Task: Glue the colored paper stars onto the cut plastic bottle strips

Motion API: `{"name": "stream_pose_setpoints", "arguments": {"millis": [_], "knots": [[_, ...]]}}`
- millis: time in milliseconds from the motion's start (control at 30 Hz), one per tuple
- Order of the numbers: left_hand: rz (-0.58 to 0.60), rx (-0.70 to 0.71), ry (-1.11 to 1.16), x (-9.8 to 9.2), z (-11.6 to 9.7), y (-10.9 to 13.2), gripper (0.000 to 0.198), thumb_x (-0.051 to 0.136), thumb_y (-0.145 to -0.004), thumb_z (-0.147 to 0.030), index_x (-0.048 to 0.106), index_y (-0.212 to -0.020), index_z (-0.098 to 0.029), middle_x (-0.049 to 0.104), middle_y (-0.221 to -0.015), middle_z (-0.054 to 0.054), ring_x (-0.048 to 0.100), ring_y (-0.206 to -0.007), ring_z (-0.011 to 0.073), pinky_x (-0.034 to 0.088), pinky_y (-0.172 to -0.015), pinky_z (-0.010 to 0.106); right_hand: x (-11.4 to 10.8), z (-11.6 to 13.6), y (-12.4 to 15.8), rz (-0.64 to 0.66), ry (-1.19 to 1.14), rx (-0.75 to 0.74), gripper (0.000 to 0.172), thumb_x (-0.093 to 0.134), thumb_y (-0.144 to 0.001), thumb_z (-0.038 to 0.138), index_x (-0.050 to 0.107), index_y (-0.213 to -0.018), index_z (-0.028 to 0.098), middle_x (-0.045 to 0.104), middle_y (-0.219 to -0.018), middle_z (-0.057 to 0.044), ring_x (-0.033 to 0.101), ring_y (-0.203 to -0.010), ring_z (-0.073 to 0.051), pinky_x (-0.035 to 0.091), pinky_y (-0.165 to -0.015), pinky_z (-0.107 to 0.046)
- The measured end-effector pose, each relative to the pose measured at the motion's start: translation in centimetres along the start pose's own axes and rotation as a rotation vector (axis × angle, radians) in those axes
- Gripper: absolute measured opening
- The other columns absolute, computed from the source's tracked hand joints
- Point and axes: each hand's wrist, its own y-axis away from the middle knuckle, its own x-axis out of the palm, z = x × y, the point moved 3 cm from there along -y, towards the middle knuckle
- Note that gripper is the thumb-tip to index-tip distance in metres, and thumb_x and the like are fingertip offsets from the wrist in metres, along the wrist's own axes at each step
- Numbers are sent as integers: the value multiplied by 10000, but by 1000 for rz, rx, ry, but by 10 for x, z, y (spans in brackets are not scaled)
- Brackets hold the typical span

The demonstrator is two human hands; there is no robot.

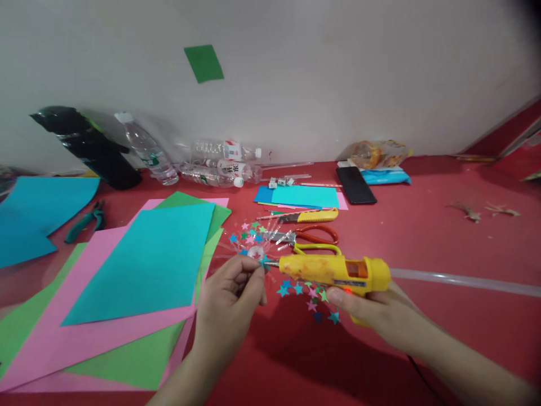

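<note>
My right hand (pixel 372 307) is wrapped round a yellow hot glue gun (pixel 313 269), its red light glowing and a clear glue stick (pixel 460 278) trailing from its back. The metal nozzle points left and meets a small blue paper star (pixel 265 261). My left hand (pixel 236 293) pinches that star between thumb and forefinger. Just behind it lies a clear plastic bottle piece (pixel 256 253) cut into spreading strips, with several coloured stars at their ends. More loose paper stars (pixel 298 288) are scattered on the red table beneath the glue gun.
Scissors (pixel 316 234) and a yellow utility knife (pixel 316 216) lie beyond the glue gun. Coloured sheets (pixel 147 259) and pliers (pixel 85 222) are at left. Plastic bottles (pixel 211 175), a black flask (pixel 93 148) and a phone (pixel 356 185) stand or lie near the wall.
</note>
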Motion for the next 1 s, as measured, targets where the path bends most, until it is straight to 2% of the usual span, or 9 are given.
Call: {"name": "stream_pose_setpoints", "arguments": {"millis": [100, 267, 567, 867, 1000], "knots": [[-16, -19, -3, 1, -2, 1, 162, 544, -800, -202, 566, -639, -195, 550, -448, -74, 364, -341, 37, 287, -362, 162, -1, -3, 0, -24, 28, -1, 364, 579, -862, 549, 728, -1057, 280, 748, -911, -14, 684, -836, -215, 565, -739, -311], [-51, -76, 0, 2, -7, 3, 164, 534, -804, -212, 559, -643, -190, 539, -455, -71, 355, -358, 36, 273, -375, 168, 0, -2, -1, -4, -10, -40, 351, 578, -878, 528, 717, -1103, 297, 746, -980, -2, 677, -867, -200, 561, -785, -302], [-43, -87, -7, 2, -6, 3, 156, 535, -807, -222, 563, -657, -192, 538, -463, -76, 357, -364, 35, 275, -371, 161, 1, -4, -1, 18, 29, -9, 420, 525, -868, 616, 740, -999, 280, 720, -890, -37, 662, -844, -228, 561, -732, -338], [-34, -20, -15, 0, -3, 1, 156, 541, -803, -206, 570, -651, -193, 548, -449, -74, 363, -330, 39, 272, -347, 165, 1, 0, -1, 0, 36, -12, 376, 544, -877, 564, 741, -1011, 274, 746, -962, -18, 679, -856, -212, 573, -749, -318], [-19, 88, -97, 0, -2, 0, 181, 524, -833, -194, 554, -654, -195, 538, -453, -72, 423, -349, 54, 327, -371, 168, 3, 3, -1, -15, -22, -53, 367, 566, -873, 520, 715, -1090, 265, 749, -962, -30, 695, -883, -223, 586, -741, -309]]}}
